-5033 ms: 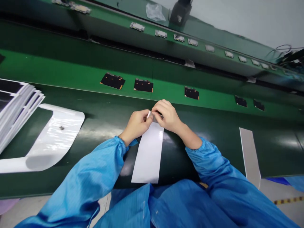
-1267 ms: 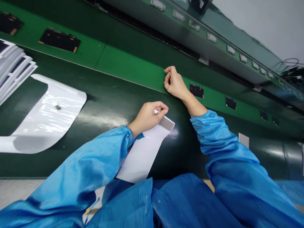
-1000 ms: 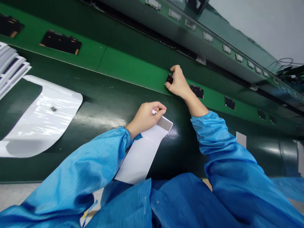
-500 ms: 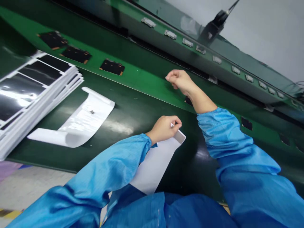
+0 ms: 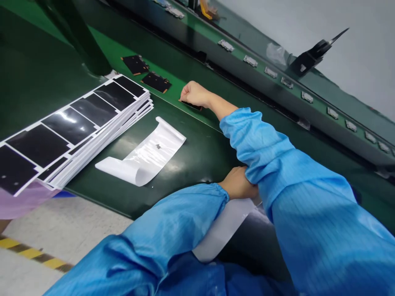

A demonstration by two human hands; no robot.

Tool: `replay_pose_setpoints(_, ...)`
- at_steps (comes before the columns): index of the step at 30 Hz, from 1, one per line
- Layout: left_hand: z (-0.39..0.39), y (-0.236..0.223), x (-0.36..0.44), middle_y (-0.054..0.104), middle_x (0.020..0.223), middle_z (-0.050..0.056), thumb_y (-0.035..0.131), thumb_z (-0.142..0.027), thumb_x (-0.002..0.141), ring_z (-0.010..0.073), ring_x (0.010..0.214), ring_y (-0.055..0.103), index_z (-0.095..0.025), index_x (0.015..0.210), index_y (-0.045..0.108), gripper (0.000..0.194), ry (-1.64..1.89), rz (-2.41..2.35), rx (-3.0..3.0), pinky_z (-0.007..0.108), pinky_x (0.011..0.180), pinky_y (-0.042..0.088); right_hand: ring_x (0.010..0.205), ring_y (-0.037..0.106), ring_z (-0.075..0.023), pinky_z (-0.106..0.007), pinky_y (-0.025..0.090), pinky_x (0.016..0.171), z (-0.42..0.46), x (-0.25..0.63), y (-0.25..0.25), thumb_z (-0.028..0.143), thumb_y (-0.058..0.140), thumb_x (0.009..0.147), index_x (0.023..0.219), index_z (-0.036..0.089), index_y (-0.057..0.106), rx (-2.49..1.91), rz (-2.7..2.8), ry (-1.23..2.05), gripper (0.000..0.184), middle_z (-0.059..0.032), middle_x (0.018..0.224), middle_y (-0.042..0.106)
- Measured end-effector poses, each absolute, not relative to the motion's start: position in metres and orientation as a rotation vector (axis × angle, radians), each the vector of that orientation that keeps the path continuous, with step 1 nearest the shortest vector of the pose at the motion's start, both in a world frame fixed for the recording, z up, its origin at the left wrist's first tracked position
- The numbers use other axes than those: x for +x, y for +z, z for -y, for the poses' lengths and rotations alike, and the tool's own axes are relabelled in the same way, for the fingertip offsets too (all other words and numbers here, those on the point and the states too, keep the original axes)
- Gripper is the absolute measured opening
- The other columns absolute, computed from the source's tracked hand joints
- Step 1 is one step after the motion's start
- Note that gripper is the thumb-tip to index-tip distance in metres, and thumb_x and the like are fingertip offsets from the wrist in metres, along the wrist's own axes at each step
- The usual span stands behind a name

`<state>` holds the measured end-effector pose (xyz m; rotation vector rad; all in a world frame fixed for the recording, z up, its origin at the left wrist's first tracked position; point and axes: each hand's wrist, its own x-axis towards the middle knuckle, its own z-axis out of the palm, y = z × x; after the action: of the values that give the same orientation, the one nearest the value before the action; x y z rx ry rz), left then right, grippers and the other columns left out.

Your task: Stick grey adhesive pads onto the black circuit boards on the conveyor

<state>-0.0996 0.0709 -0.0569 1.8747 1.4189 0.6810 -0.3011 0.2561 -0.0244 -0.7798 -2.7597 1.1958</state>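
One black board (image 5: 194,106) is now under the right hand (image 5: 194,93); both grips are unclear.

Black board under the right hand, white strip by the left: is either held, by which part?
Right hand: over the black board, fingers at its left end; any grip unclear. Left hand: by the white strip; the right sleeve hides any hold.
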Motion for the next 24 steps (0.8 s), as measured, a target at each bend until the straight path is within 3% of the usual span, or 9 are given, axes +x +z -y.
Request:
replay_pose_setpoints(6, -0.070, -0.052, -0.100, 0.079, 0.116, 0.012, 0.060, -0.035, 0.101, 0.0343, 0.115, 0.075, -0.019, 0.104, 0.078, 0.024, 0.679, -1.422, 1.880, 0.040, 0.093, 0.059, 0.061, 0.048, -0.0138, -0.028, 0.050, 0.060, -0.268, -0.296, -0.032, 0.007, 0.074, 0.077, 0.069, 0.017, 0.059, -0.773, 2.769, 1.213, 0.020, 0.0012, 0.058, 0.049)
replay_pose_setpoints(12, -0.072, -0.057, -0.097, 0.080, 0.115, 0.012, 0.072, -0.033, 0.092, 0.0360, 0.114, 0.076, -0.020, 0.102, 0.080, 0.018, 0.729, -1.432, 1.852, 0.042, 0.095, 0.060, 0.062, 0.050, -0.0135, -0.030, 0.055, 0.068, -0.266, -0.285, -0.032, 0.004, 0.075, 0.078, 0.070, 0.015, 0.059, -0.840, 2.755, 1.183, 0.021, 0.0013, 0.059, 0.049)
replay_pose_setpoints(24, -0.073, -0.066, -0.093, 0.081, 0.114, 0.010, 0.068, -0.029, 0.092, 0.0333, 0.111, 0.077, -0.022, 0.100, 0.079, 0.016, 0.844, -1.420, 1.904, 0.039, 0.089, 0.060, 0.063, 0.050, -0.0137, -0.029, 0.055, 0.064, -0.269, -0.260, -0.030, 0.007, 0.074, 0.079, 0.075, 0.015, 0.062, -0.910, 2.769, 1.141, 0.015, 0.0021, 0.060, 0.050)
